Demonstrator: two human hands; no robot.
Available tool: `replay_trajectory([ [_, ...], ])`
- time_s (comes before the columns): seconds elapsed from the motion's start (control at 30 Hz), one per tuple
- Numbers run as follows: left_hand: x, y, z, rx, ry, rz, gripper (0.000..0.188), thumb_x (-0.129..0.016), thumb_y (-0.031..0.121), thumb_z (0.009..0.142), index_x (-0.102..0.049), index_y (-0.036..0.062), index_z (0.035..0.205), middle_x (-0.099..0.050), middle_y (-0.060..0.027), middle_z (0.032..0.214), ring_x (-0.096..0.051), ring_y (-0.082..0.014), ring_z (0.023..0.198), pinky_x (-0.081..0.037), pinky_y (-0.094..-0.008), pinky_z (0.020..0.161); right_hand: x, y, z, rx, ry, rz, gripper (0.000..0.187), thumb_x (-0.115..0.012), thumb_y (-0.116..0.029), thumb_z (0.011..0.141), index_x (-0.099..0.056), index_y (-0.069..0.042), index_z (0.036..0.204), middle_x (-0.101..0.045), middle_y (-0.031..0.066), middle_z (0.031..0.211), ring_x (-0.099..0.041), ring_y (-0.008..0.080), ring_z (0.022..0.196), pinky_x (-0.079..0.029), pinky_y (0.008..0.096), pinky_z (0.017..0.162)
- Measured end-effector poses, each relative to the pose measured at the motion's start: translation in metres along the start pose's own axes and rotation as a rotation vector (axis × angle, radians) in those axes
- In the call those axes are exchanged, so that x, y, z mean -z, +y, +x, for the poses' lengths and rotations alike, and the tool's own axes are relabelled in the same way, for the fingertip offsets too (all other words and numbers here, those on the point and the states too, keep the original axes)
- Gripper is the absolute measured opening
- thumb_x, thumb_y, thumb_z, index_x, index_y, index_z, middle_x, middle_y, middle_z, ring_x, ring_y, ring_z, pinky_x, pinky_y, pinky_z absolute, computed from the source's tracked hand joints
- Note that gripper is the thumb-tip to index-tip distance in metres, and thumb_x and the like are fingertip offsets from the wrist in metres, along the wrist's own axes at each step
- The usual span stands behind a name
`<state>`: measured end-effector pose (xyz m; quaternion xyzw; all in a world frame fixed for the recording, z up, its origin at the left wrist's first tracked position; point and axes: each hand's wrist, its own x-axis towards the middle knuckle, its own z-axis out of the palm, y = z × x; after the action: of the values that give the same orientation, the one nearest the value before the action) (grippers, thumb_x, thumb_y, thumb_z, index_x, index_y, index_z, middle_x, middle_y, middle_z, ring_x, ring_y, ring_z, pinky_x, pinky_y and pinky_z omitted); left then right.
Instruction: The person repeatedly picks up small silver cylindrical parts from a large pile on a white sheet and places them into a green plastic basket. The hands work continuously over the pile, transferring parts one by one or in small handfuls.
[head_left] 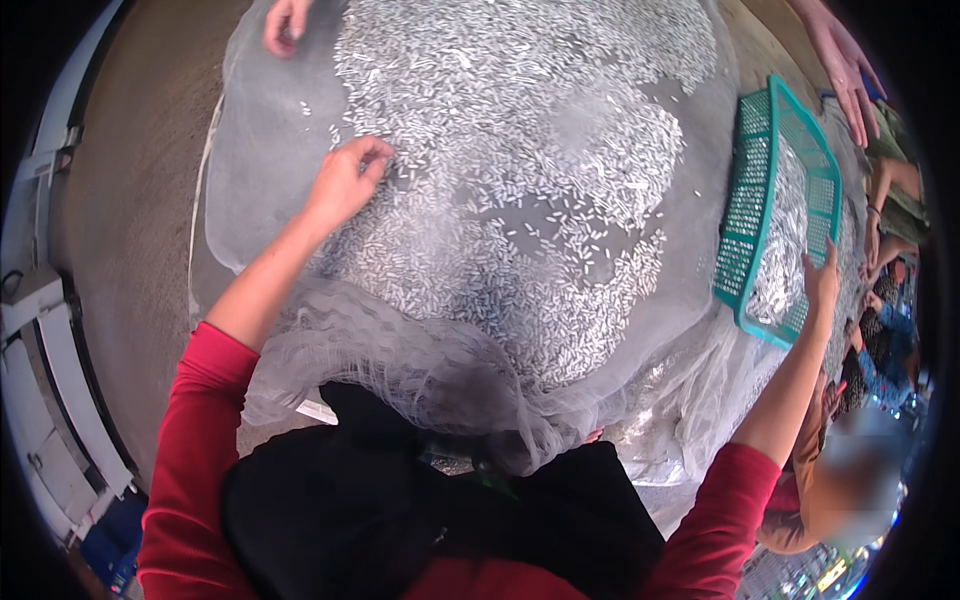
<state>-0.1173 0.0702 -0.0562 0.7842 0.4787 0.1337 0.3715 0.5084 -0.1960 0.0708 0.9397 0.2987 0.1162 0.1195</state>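
Small silvery, grain-shaped pieces point(510, 110) lie spread in a thick layer over a pale mesh net point(270, 160). My left hand point(345, 183) is at the left edge of this layer, its fingers curled in toward the thumb; anything between the fingertips is too small to make out. To the right, a teal plastic basket point(745, 200) stands tilted, with more silvery pieces point(785, 240) inside. My right hand point(821, 282) is closed over its near right rim, thumb on the inner side; the other fingers are partly hidden.
Bunched netting point(400, 345) hangs along the near edge by my lap. Another person's hand point(287, 25) is at the far left, and a hand point(845, 75) hangs beyond the basket. Several people sit along the right. A white metal frame point(60, 370) stands at far left.
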Motion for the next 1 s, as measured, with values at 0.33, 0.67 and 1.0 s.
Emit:
replay_trajectory([
  [0.33, -0.015, -0.047, 0.039, -0.023, 0.189, 0.216, 0.039, -0.053, 0.000, 0.076, -0.056, 0.0019, 0.115, -0.060, -0.0190, 0.109, -0.061, -0.0287, 0.099, -0.047, -0.0365, 0.089, 0.001, -0.326, -0.242, 0.575, -0.494, 0.733, 0.049, -0.064, -0.015, 0.078, -0.050, -0.011, 0.125, -0.051, 0.0160, 0.120, -0.057, 0.0351, 0.103, -0.049, 0.0430, 0.084],
  [0.67, -0.042, 0.012, 0.037, 0.108, -0.280, -0.399, 0.042, -0.047, -0.005, 0.071, -0.058, 0.0031, 0.112, -0.061, -0.0085, 0.105, -0.058, -0.0170, 0.096, -0.045, -0.0278, 0.083, 0.026, -0.428, -0.244, 0.486, -0.934, 1.250, 0.047, -0.069, -0.007, 0.072, -0.055, -0.006, 0.117, -0.063, 0.0167, 0.101, -0.063, 0.0273, 0.090, -0.049, 0.0381, 0.081],
  [1.0, 0.044, 0.023, 0.000, 0.033, -0.601, 0.042, 0.030, -0.047, -0.006, 0.072, -0.071, 0.0046, 0.087, -0.070, -0.0100, 0.091, -0.064, -0.0224, 0.094, -0.047, -0.0332, 0.086, 0.047, -0.319, -0.222, 0.635, -0.833, 0.816, 0.019, -0.067, -0.011, 0.079, -0.071, -0.013, 0.096, -0.070, 0.0087, 0.095, -0.067, 0.0254, 0.083, -0.051, 0.0350, 0.078],
])
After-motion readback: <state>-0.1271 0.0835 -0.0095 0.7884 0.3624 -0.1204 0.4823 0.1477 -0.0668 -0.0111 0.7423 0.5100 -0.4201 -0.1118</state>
